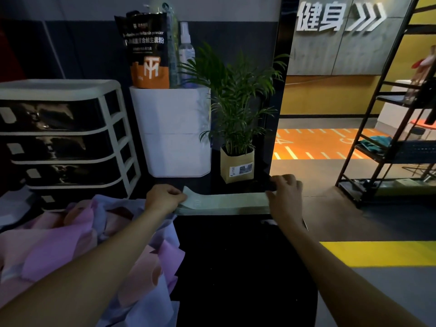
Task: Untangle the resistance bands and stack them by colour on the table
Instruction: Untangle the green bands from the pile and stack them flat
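A flat stack of pale green resistance bands (224, 203) lies across the dark table (236, 267), in front of the plant. My left hand (165, 198) grips the stack's left end with closed fingers. My right hand (284, 197) holds its right end, thumb on top. A tangled heap of pink, lilac and light blue bands (82, 244) fills the table's left side, under my left forearm.
Behind the stack stand a potted palm in a paper bag (237, 165), a white bin (178, 131) carrying a powder pouch and spray bottle, and a drawer unit (63, 138) at the left. The table's right edge drops to the gym floor, with a black shelf rack (387, 147) beyond.
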